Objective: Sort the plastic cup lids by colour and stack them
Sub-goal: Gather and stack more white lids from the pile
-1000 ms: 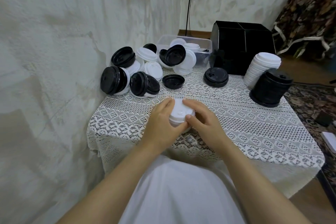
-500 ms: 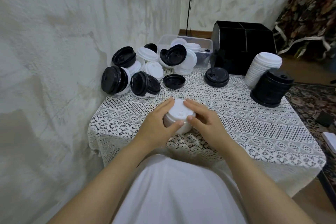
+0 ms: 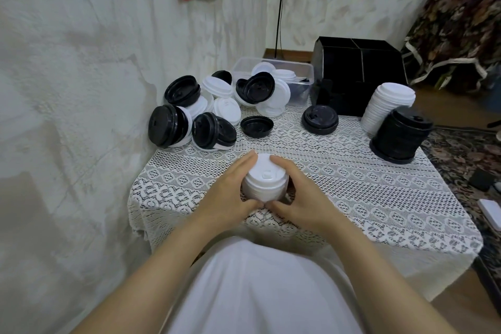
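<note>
A short stack of white lids stands on the lace tablecloth near the front. My left hand cups its left side and my right hand cups its right side, thumbs meeting at the front of the base. A loose heap of black and white lids lies at the back left against the wall. One black lid lies upside down and a low black stack sits mid-table. At the right stand a tall white stack and a tall black stack.
A clear plastic tub holding more lids sits at the back beside a black divided box. The wall runs along the table's left edge. A patterned rug and a draped chair lie to the right.
Both hands slid down from the top of the white stack to its sides and base; thumbs came off the top lid and now meet in front.
</note>
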Tool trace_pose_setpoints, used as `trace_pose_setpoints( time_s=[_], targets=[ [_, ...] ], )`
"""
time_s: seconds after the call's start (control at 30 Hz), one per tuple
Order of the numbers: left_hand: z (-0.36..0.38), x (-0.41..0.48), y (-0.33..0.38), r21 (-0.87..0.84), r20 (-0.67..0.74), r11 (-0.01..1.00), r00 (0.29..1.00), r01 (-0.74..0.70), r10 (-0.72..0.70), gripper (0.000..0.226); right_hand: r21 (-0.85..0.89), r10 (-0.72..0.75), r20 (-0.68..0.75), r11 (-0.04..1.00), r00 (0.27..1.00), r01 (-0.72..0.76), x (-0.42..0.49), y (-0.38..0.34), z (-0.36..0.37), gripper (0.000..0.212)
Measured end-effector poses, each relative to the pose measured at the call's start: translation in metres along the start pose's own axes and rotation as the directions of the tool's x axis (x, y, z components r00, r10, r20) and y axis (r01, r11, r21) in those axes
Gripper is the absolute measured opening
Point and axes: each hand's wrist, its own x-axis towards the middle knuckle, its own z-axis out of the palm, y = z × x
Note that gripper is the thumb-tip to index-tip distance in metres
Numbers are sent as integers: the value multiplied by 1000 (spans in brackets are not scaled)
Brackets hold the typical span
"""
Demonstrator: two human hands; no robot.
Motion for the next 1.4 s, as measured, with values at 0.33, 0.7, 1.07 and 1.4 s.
trace_pose_setpoints(
  time_s=[0.33,0.7,1.07,1.4],
  targets=[
    [2,27,3,-17,21,999,999,-31,31,92,72,85,-43,994,995,-82,9,-5,-22,84],
    [13,91,8,-16,55,998,996,-66,67,91,125,109,-98,987,989,-96,49,26,-53,89],
    [26,149,6,37,85,993,990,-114,110,89,84,90,-136,993,987,-79,91,56,-74,90],
    [40,156,-9,8,88,992,988,-125,124,90,-24,66,-145,997,987,-70,92,63,-70,85]
  ],
)
